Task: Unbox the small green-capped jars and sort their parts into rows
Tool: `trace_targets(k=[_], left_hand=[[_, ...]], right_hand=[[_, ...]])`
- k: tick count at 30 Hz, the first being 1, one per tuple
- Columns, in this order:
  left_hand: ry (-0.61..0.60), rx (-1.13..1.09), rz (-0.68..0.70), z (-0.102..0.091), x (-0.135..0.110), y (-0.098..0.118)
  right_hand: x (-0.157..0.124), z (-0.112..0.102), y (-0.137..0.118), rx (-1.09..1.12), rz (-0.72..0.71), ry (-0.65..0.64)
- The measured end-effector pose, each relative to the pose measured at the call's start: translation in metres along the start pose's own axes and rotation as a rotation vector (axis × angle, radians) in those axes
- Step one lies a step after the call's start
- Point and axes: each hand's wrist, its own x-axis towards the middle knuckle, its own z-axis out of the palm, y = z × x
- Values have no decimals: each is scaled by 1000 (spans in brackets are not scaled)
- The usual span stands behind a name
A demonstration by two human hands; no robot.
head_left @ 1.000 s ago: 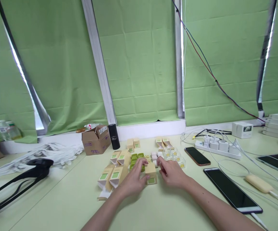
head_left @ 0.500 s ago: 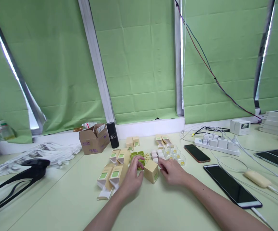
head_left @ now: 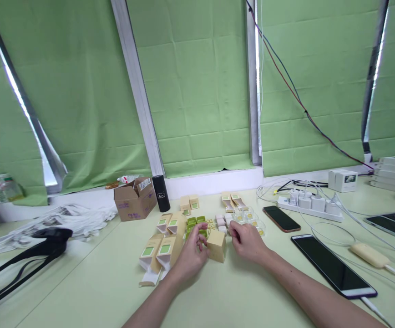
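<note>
A small closed tan carton [head_left: 217, 246] stands on the table between my hands. My left hand [head_left: 192, 253] is at its left side with the fingers loosely bent and apart; whether they touch the carton I cannot tell. Just right of the carton, my right hand [head_left: 247, 241] is curled closed, with nothing visible in it. Beyond my hands are green square cups [head_left: 195, 222], small tan pieces [head_left: 211, 224], pale pink blocks [head_left: 221, 221] and clear containers with yellow centres [head_left: 248, 217]. Several tan cartons with open flaps [head_left: 165, 250] lie left of my left hand.
More tan cartons stand farther back [head_left: 189, 202]. A brown cardboard box [head_left: 134, 202] and a black cylinder [head_left: 161, 193] are behind to the left. On the right lie two phones [head_left: 332, 266], a power strip [head_left: 309, 209] and loose cables. A black strapped object [head_left: 43, 248] sits left.
The tan carton has turned, so its green label no longer faces me. My left hand has moved slightly right and lies closer beside it. My right hand has drawn away and curled more.
</note>
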Motion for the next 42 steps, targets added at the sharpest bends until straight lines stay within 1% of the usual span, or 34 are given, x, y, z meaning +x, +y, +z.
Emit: trace_targets(k=[3, 5, 8, 10, 12, 15, 18, 23, 26, 29, 32, 34, 40, 42], left_hand=[[-30, -23, -69, 1, -1, -5], [-60, -83, -107, 4, -1, -7], [-122, -205, -127, 10, 0, -6], [-136, -235, -123, 14, 1, -2], [-108, -195, -119, 16, 0, 3], [-9, -35, -88, 16, -2, 8], [66, 151, 27, 14, -5, 9], [165, 469, 319, 9, -9, 10], [243, 651, 478, 8, -9, 14], [298, 799, 591, 8, -10, 19], [361, 897, 660, 9, -12, 22], [392, 935, 679, 9, -12, 23], [419, 1001, 719, 10, -11, 20], [409, 1013, 719, 11, -11, 19]], right_hand=[[0, 0, -1, -3, -6, 39], [0, 0, -2, -9, -9, 61], [-1, 1, -3, -14, -15, 81], [-1, 0, -4, -13, -17, 95], [-1, -2, -6, -3, -18, 115], [-1, -5, -11, 47, -21, 160], [-2, -9, -18, 128, -29, 207], [-5, -10, -29, 258, -93, 225], [-8, -9, -33, 283, -157, 231], [-11, -9, -36, 267, -224, 234], [-12, -9, -37, 239, -249, 233], [-12, -10, -38, 230, -255, 224], [-13, -10, -44, 210, -285, 186], [-13, -8, -47, 194, -291, 184]])
